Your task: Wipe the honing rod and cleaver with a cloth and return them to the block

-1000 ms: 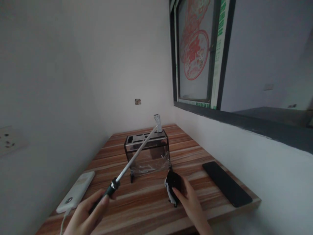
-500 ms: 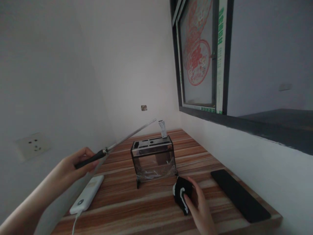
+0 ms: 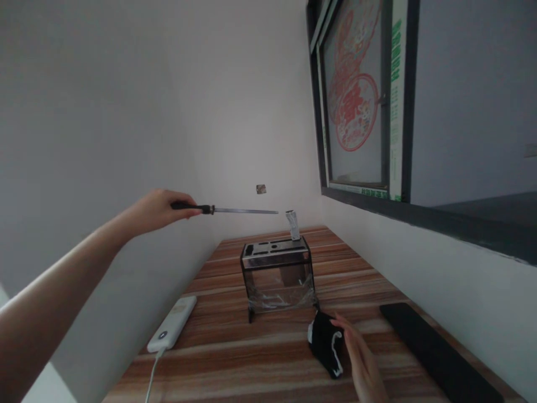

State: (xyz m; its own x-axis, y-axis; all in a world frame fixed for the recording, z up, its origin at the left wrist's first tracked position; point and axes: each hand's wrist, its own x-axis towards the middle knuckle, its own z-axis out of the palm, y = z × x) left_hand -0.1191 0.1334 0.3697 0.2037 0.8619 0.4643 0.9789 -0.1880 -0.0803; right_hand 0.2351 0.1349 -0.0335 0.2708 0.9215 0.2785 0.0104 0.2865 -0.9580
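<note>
Raised above the table on the left, my left hand [image 3: 168, 208] is closed around the black handle of a honing steel [image 3: 245, 211]. Its thin grey rod points right, nearly level. Below and right of the rod tip stands a knife block [image 3: 274, 256] with a slotted top, black side frames and clear wrap round its lower part. A white wrapped piece [image 3: 292, 225] sticks up from its top right corner. My right hand [image 3: 361, 358] has its fingers stretched out along the right edge of a crumpled black cloth item [image 3: 325, 342] with white trim. Its thumb is hard to make out.
A white power strip [image 3: 174, 323] with a cord lies at the table's left edge. On the right lies a long black flat object [image 3: 438, 350]. The wood-grain table [image 3: 235, 364] meets white walls, and a dark-framed window [image 3: 361, 101] is on the right.
My left hand has risen and moved right, bringing the honing steel from a slant to nearly level. The right hand has drawn back off the black cloth towards its edge. The view has shifted slightly.
</note>
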